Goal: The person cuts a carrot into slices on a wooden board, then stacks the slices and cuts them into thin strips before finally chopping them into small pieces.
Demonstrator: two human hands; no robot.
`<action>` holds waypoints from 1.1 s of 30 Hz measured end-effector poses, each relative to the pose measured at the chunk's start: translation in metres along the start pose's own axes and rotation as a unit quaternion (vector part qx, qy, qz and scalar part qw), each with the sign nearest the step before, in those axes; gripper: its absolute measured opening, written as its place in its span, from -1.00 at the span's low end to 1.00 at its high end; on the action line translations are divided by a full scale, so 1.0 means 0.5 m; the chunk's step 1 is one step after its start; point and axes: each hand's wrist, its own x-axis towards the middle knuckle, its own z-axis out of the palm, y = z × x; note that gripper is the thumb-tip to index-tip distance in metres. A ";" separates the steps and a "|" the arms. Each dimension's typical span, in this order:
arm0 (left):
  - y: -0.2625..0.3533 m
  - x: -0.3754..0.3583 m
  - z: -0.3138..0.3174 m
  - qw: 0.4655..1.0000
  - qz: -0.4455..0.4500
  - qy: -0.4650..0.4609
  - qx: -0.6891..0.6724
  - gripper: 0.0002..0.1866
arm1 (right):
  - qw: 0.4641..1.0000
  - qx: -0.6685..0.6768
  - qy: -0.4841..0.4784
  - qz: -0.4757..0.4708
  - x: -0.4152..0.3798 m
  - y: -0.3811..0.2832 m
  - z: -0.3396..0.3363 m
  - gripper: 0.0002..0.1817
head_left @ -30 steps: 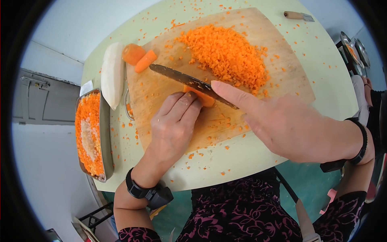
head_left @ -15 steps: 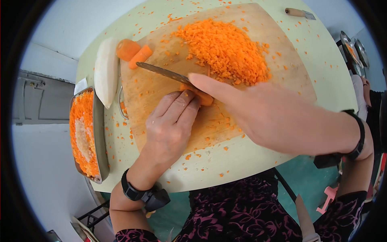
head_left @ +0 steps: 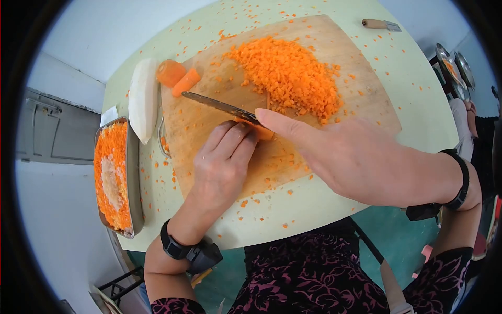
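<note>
My right hand (head_left: 340,152) is closed round a knife (head_left: 219,106), its index finger along the top of the dark blade, which points up and left. Under the blade, my left hand (head_left: 222,157) presses a piece of carrot (head_left: 263,133) onto the wooden cutting board (head_left: 204,125) with bent fingers. The knife's handle is hidden in my right hand. A heap of finely chopped carrot (head_left: 293,78) covers the upper middle of the board. Two larger carrot pieces (head_left: 170,73) lie at the board's upper left corner.
A peeled white radish (head_left: 143,99) lies left of the board, above a metal tray (head_left: 137,193) of chopped carrot and a pale ingredient. A wooden-handled tool (head_left: 374,24) is at the table's upper right. Another person's arm (head_left: 471,123) shows at the right edge.
The view has shifted slightly, so the board and heap appear lower. The knife still lies over the carrot piece, now at a slightly different angle, and both hands keep their hold.
</note>
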 end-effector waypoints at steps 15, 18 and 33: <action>-0.002 0.000 0.000 1.000 -0.001 -0.009 0.007 -0.74 | 1.000 -0.013 0.016 -0.003 -0.018 -0.001 0.000 -0.22; -0.002 0.002 -0.001 1.000 0.005 -0.014 0.015 -0.73 | 1.000 -0.017 0.007 -0.012 -0.019 0.005 0.005 -0.22; 0.002 0.007 0.001 1.000 -0.010 0.001 -0.003 -0.76 | 0.999 0.021 -0.049 -0.004 0.001 0.004 -0.014 -0.22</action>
